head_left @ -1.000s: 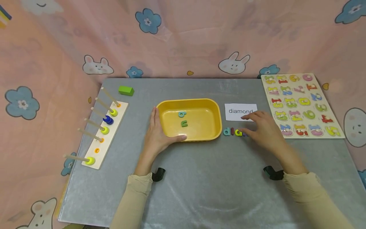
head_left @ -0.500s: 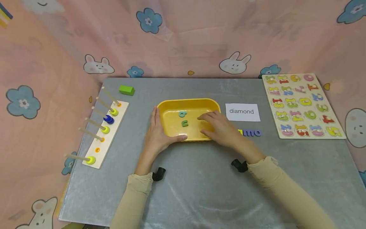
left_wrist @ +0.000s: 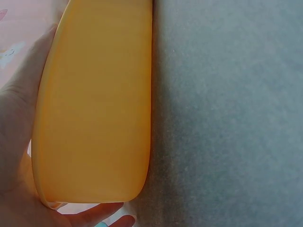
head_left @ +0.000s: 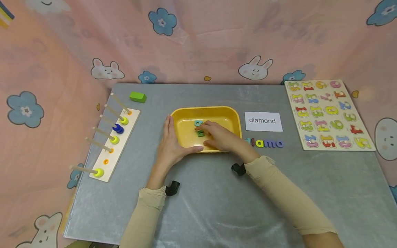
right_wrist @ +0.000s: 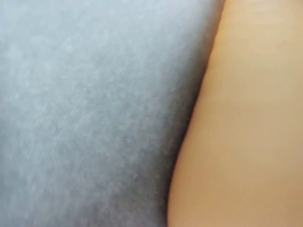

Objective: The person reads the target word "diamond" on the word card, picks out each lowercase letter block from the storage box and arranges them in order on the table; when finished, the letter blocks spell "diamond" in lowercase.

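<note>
My left hand (head_left: 170,148) holds a yellow tray (head_left: 186,140) at its left end, fingers along the side and thumb on the front rim. In the left wrist view, the hand wraps the corner of the tray (left_wrist: 94,104). My right hand (head_left: 221,137) reaches into the tray over its right part. Its fingertips hover at a green letter n (head_left: 201,134), partly covering it, thumb apart from the index finger. A teal letter (head_left: 197,122) lies just behind. The blurred right wrist view has only the tray's outer wall (right_wrist: 246,132) and grey cloth.
Right of the tray lies a row of letters (head_left: 269,144), its left end partly hidden by my right arm. Above it is a card (head_left: 263,121) reading "diamond". A number puzzle board (head_left: 329,115) stands far right, a peg board (head_left: 119,144) left, a green block (head_left: 138,97) behind.
My right hand has moved left from the letter row into the tray, up to the green n. A purple o now shows at the row's right end. My left hand keeps its hold.
</note>
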Tool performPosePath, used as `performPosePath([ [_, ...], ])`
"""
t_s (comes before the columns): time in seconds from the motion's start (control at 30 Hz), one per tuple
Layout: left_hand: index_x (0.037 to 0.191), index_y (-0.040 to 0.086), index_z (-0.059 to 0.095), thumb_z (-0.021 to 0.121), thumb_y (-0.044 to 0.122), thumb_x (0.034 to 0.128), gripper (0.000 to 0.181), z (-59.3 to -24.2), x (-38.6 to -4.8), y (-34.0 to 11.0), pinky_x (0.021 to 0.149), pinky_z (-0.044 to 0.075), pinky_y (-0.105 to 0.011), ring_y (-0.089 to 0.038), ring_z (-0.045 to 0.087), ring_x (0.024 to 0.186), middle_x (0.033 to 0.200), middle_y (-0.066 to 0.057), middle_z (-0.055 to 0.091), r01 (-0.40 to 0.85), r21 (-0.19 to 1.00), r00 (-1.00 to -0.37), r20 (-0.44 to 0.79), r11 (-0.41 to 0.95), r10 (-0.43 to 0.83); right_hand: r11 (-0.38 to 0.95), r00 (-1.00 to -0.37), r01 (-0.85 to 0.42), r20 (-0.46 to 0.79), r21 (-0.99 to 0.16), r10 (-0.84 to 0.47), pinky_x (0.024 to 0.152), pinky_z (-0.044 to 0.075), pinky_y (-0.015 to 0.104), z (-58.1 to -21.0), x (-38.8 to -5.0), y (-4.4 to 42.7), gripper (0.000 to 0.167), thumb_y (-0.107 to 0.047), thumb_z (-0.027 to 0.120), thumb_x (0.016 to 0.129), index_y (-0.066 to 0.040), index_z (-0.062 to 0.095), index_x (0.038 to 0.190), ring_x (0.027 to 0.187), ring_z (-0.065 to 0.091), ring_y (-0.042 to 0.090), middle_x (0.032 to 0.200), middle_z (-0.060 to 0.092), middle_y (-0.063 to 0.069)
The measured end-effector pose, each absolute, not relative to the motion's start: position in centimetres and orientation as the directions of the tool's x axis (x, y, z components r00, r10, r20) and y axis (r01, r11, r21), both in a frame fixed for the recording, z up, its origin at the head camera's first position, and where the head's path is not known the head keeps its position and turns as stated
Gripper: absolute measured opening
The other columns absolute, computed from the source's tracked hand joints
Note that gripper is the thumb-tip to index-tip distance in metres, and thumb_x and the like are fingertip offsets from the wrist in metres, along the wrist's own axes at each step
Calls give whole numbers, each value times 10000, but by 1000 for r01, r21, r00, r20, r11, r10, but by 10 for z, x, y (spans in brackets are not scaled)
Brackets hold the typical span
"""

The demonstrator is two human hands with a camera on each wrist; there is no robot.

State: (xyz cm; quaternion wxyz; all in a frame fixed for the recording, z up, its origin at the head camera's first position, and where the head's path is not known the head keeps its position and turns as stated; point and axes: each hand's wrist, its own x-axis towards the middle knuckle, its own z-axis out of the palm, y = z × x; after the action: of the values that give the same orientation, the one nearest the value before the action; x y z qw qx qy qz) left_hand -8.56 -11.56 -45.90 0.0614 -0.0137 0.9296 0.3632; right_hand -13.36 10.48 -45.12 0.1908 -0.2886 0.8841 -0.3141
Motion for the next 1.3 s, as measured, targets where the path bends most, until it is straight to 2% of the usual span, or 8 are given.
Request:
performPosePath([
  [0.17,1720,152,-31,949,681,624,1563,-459,-86,-115,1211,379,-630,-377,284,1603,1807,-23,-15,-80,675,-990,-137,734,18,635,-771,-400,-133,-660,-623,887,491,370,-458,-137,103,325,13,665,1007,-69,722,1317,956,560,242,1196,595,126],
  [0.3,1720,157,-31,950,678,624,1560,-459,-86,-115,1213,380,-624,-381,294,1596,1807,-20,-19,-82,674,-990,-138,734,16,671,-794,-394,-136,-627,-593,833,492,354,-460,-136,102,204,-94,735,1002,-67,728,1204,879,551,215,1070,600,83],
  [0.53,1720,164,-39,949,690,614,1573,-459,-85,-115,1208,386,-628,-377,308,1590,1806,15,-37,-95,672,-988,-151,735,11,717,-837,-373,-120,-589,-534,888,544,402,-452,-130,105,238,-194,773,989,-45,721,1168,914,605,228,1077,665,85],
  [0.73,1721,186,-32,956,694,596,1581,-459,-85,-114,1198,405,-614,-385,348,1564,1804,23,-27,-101,676,-989,-151,730,3,707,-865,-393,-24,-588,-501,849,549,391,-438,-117,125,273,-190,720,1027,-30,715,1249,917,594,239,1120,648,105],
  [0.9,1722,200,-25,958,693,589,1579,-458,-86,-115,1185,412,-626,-393,379,1539,1803,26,-15,-105,680,-988,-152,726,0,701,-882,-422,82,-575,-464,846,533,396,-429,-104,156,274,-159,757,997,-46,698,1240,947,579,256,1108,631,102],
  [1.1,1722,186,-10,963,685,585,1578,-458,-86,-114,1187,407,-627,-388,369,1548,1805,19,-7,-100,681,-990,-144,725,-1,728,-904,-424,208,-538,-374,934,425,521,-428,-89,203,277,-95,797,950,-32,713,1206,1053,574,324,1123,674,138],
  [1.23,1723,198,-20,965,685,584,1582,-458,-85,-114,1193,403,-624,-390,372,1547,1804,40,-21,-106,680,-989,-150,725,-4,754,-934,-357,200,-551,-296,981,357,576,-432,-80,236,284,-59,797,940,-8,706,1204,1134,545,371,1144,668,171],
  [1.3,1722,209,-26,963,687,587,1580,-458,-85,-114,1194,403,-621,-392,376,1543,1803,43,-24,-109,680,-988,-154,725,-4,772,-947,-320,182,-549,-263,956,338,575,-434,-75,252,283,-52,794,939,4,703,1201,1157,546,399,1163,669,195],
])
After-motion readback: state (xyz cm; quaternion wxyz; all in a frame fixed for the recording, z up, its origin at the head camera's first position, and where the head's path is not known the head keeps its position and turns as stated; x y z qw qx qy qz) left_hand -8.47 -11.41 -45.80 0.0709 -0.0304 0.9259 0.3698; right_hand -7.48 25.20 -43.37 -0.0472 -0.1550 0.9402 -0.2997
